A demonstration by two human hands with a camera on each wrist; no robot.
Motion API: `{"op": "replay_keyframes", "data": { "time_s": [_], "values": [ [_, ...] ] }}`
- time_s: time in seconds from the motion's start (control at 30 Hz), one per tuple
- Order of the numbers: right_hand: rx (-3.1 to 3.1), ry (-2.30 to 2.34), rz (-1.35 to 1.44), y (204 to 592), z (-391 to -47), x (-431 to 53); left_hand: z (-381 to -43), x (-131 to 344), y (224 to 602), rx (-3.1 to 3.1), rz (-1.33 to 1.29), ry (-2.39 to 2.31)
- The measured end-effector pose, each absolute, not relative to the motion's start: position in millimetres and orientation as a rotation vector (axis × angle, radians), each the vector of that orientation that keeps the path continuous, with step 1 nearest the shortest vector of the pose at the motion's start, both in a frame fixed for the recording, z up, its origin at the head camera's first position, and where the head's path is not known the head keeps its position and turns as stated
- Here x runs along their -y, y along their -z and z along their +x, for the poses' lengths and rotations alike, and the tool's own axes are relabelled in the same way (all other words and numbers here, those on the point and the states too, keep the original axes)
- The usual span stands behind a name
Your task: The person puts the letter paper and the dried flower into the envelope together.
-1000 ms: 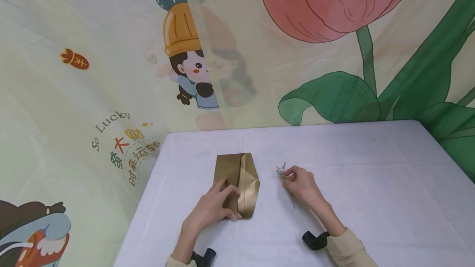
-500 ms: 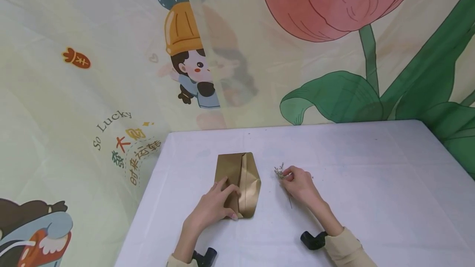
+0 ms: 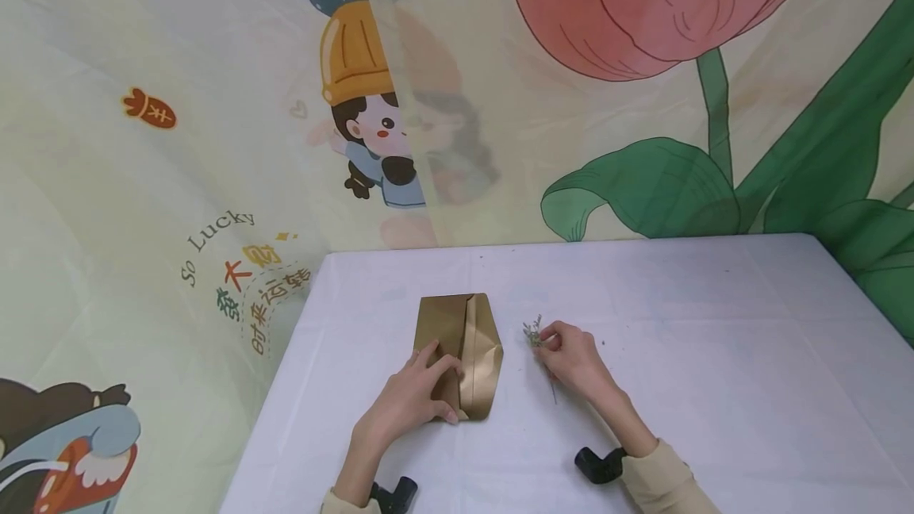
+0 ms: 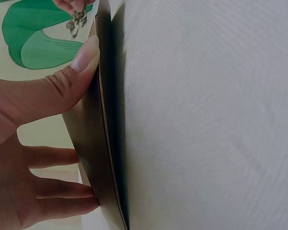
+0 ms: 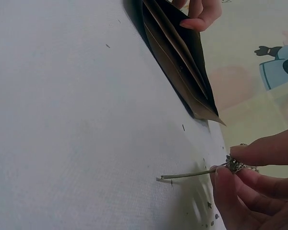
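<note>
A gold envelope [image 3: 441, 316] lies on the white table, its flap folded out toward the right. My left hand [image 3: 401, 397] rests on it with spread fingers pressing its face and the thumb [image 4: 81, 62] at its near edge. In the right wrist view the envelope's mouth [image 5: 180, 67] gapes, showing layers inside. To the right of the envelope, my right hand [image 3: 574, 355] pinches a small sprig of dried flowers [image 3: 531, 331] between thumb and fingertips. Its thin bare stem [image 5: 187, 175] sticks out below the fingers, and the fingers partly hide the flower head.
Tiny dark crumbs [image 5: 210, 205] are scattered on the white tablecloth [image 3: 714, 355] near the right hand. Behind the table's far edge hangs a printed cloth backdrop [image 3: 485, 101]. Black devices [image 3: 600, 466] are strapped to both wrists.
My right hand has drifted slightly left with the sprig, nearer to the envelope. My left hand and the envelope stay in place; the head view has shifted a little.
</note>
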State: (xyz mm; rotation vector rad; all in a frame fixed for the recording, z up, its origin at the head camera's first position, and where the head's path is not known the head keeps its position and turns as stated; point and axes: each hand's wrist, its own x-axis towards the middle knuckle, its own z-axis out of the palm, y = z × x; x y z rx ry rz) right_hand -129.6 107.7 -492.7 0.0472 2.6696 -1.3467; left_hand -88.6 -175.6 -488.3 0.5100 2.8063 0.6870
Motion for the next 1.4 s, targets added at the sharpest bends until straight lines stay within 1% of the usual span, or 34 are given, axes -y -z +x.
{"op": "replay_keyframes", "data": {
  "time_s": [1.4],
  "values": [
    [-2.612,1.359,0.028,493.2,-125.4,-91.2,-88.1,175.2,488.1,-2.812,0.522,-0.678]
  ]
}}
